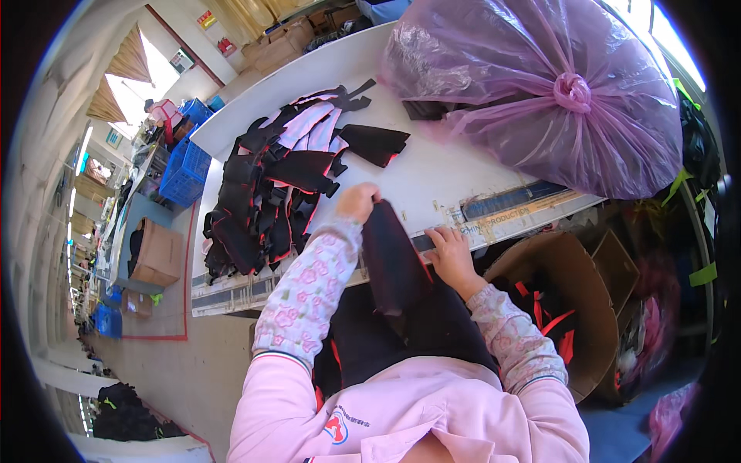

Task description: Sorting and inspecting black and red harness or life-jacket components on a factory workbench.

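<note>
My left hand (359,202) is closed, pinching the upper end of a long black padded fabric piece (392,258) with red along one edge. The piece hangs over the table's near edge, its lower part in front of my dark lap. To its right, my right hand (454,261) rests at the table edge with its fingers apart; nothing shows in it. Beyond my left hand, a heap of similar black fabric pieces (251,185) with red edges and some pale undersides lies on the white table (428,181). One black piece (375,144) sticks out at the heap's right side.
A big tied purple plastic bag (532,116) takes up the table's far right. Below right stands an open cardboard box (590,316) with black and red pieces inside. Left across the aisle are a brown carton (157,253), blue crates (185,168) and a person (164,116) at another table.
</note>
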The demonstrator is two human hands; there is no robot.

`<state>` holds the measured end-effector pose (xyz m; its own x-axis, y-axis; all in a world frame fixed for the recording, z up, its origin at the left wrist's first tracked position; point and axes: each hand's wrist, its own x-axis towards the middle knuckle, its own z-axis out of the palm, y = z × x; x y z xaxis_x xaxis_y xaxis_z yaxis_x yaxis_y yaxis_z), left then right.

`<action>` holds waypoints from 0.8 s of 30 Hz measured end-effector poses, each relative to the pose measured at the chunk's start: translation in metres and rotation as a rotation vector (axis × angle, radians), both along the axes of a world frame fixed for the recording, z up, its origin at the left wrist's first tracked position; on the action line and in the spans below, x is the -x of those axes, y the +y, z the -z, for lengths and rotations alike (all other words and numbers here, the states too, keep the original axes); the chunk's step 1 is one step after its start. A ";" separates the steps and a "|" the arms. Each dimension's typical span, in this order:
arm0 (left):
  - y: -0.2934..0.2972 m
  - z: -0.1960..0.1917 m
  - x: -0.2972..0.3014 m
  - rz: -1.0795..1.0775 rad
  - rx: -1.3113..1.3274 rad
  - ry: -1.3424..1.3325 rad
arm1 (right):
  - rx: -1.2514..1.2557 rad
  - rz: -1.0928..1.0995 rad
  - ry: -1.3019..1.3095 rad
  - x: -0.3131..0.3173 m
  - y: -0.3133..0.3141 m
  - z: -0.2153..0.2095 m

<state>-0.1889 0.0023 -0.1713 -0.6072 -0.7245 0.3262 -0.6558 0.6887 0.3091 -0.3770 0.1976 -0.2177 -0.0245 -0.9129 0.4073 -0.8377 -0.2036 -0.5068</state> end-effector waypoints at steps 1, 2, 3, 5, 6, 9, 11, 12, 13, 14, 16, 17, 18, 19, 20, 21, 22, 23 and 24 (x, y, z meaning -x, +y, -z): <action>-0.005 -0.001 0.014 -0.003 0.020 -0.007 | 0.023 0.032 -0.054 -0.003 0.000 0.003; -0.012 -0.003 0.021 -0.011 0.043 -0.018 | 0.067 0.021 -0.136 -0.007 -0.002 0.003; -0.019 -0.007 0.025 -0.020 0.043 -0.022 | 0.066 0.012 -0.141 -0.012 -0.003 0.001; -0.030 -0.013 0.034 -0.026 0.088 0.124 | 0.117 0.027 -0.252 -0.017 -0.006 -0.004; -0.029 -0.015 0.035 -0.032 0.095 0.122 | 0.123 0.019 -0.255 -0.018 -0.009 -0.002; 0.002 -0.019 0.059 -0.229 0.221 0.015 | 0.080 0.036 -0.138 0.004 -0.008 0.012; 0.034 -0.006 0.040 0.120 0.129 0.210 | -0.001 -0.132 -0.151 0.005 0.002 -0.007; 0.061 -0.013 0.040 0.313 -0.215 0.248 | -0.074 -0.163 -0.130 0.012 0.010 -0.009; 0.078 0.001 0.019 0.353 -0.219 0.064 | -0.132 -0.225 -0.112 0.009 0.014 -0.016; 0.101 0.011 0.009 0.319 -0.235 -0.016 | -0.153 -0.270 -0.087 0.011 0.020 -0.020; 0.135 0.021 -0.002 0.267 -0.264 -0.126 | -0.151 -0.274 -0.028 0.007 0.030 -0.027; 0.145 0.021 -0.005 0.246 -0.272 -0.156 | -0.159 -0.268 0.028 0.005 0.033 -0.028; 0.151 0.024 -0.004 0.235 -0.328 -0.189 | -0.170 -0.257 0.007 0.003 0.035 -0.025; 0.152 0.028 -0.002 0.248 -0.322 -0.182 | -0.167 -0.245 0.016 0.004 0.035 -0.023; 0.153 0.035 0.001 0.229 -0.303 -0.130 | -0.174 -0.230 -0.045 0.005 0.035 -0.019; 0.154 0.042 0.007 0.221 -0.289 -0.077 | -0.183 -0.204 -0.105 0.007 0.037 -0.016; 0.153 0.046 0.011 0.225 -0.287 -0.075 | -0.205 -0.205 -0.207 0.010 0.037 -0.017; 0.150 0.050 0.014 0.269 -0.243 -0.036 | -0.191 -0.205 -0.250 0.014 0.034 -0.007; 0.147 0.050 0.017 0.305 -0.250 -0.009 | -0.197 -0.249 -0.273 0.020 0.031 -0.010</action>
<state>-0.2055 0.1489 -0.2218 -0.8089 -0.5670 0.1558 -0.4363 0.7563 0.4874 -0.3968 0.2288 -0.2079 0.1241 -0.9644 0.2337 -0.6047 -0.2602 -0.7527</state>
